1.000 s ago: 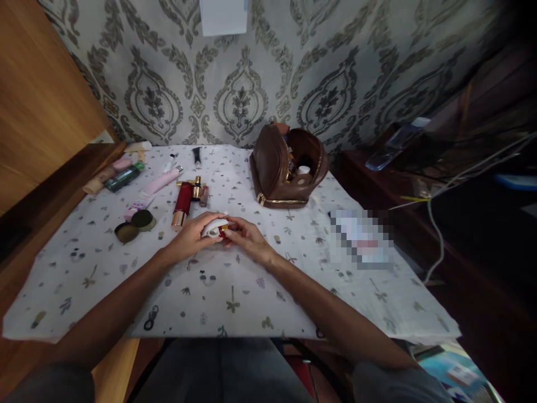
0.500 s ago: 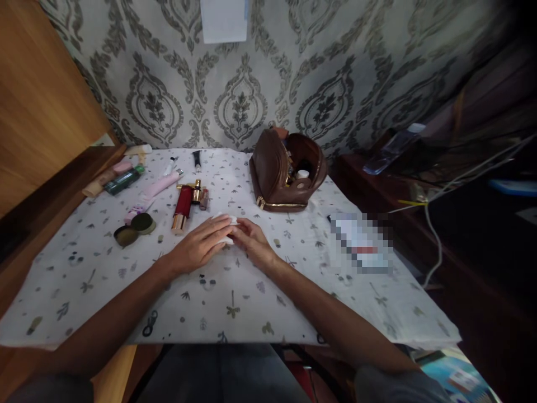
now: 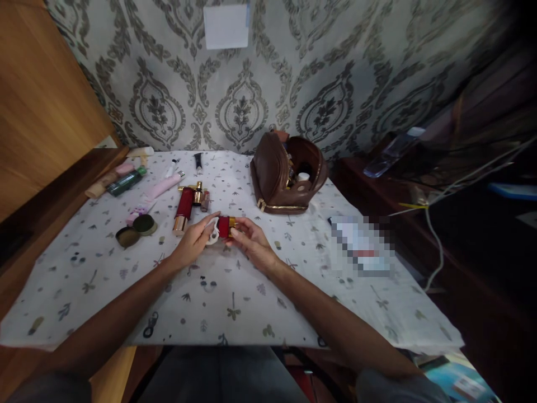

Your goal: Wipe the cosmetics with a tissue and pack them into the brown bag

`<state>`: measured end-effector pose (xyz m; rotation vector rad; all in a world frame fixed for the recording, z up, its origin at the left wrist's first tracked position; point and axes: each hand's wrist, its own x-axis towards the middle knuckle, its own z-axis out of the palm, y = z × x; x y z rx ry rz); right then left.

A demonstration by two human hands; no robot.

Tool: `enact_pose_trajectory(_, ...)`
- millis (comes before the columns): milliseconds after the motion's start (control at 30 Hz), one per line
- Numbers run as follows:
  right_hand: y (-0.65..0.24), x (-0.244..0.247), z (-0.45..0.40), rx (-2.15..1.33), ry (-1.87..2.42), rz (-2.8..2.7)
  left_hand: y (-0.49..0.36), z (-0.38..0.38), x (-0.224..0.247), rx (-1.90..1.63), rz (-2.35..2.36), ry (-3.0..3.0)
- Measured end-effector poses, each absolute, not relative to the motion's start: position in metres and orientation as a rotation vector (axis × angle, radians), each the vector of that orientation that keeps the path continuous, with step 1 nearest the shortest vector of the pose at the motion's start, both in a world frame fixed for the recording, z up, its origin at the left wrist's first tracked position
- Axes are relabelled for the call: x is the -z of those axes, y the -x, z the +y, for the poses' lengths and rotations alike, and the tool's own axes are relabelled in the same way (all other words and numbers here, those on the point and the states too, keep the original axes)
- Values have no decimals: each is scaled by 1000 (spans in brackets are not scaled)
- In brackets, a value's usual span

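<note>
Between my hands, above the cloth, is a small red bottle (image 3: 224, 226) with a gold end. My right hand (image 3: 250, 240) grips its gold end between thumb and fingers. A crumpled white wipe (image 3: 213, 232) is pinched in my left hand (image 3: 195, 240), right beside the bottle's red end. Just beyond my left hand lies a larger red and rose-gold bottle (image 3: 183, 210). Close to it are a gold-capped item (image 3: 197, 193) and a small pinkish tube (image 3: 205, 201). An open dark green compact (image 3: 145, 224) lies farther left.
A brown leather bag (image 3: 279, 173) stands open at the back, with cosmetics inside. Pink tube (image 3: 165, 184), green bottle (image 3: 126, 182) and black tube (image 3: 198, 162) lie at the left and back. A blurred-out flat object (image 3: 361, 246) is on the right; a white cable (image 3: 434, 240) hangs beyond.
My left hand has drawn back left with the wipe, uncovering the red bottle it had covered. My right hand stays nearly in place, holding the gold end.
</note>
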<state>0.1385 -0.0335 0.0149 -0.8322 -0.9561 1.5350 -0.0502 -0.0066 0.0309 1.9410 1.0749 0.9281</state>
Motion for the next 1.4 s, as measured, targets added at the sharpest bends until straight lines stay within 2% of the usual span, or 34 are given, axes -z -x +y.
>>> enact_pose_trajectory(200,-142,-12,-32,-1281,932,-1159,43,-11,-33,-816,980,-1672)
enact_pose_trajectory(400,-147,-8,-34,-726,1137,-1527,40,-13,-30,-788,1067,-1628)
enact_pose_trajectory(567,-147,-12,-39,-467,1199,-1769,40,-9,-24,-827,994,-1567)
enact_pose_trajectory(967,-147,-9,-42,-548,1106,-1865,37,-16,-31,-805,942,-1664)
enact_pose_trajectory(1400,-143,-10,-45,-583,1219,-1833,32,-19,-42,-722,1034,-1726)
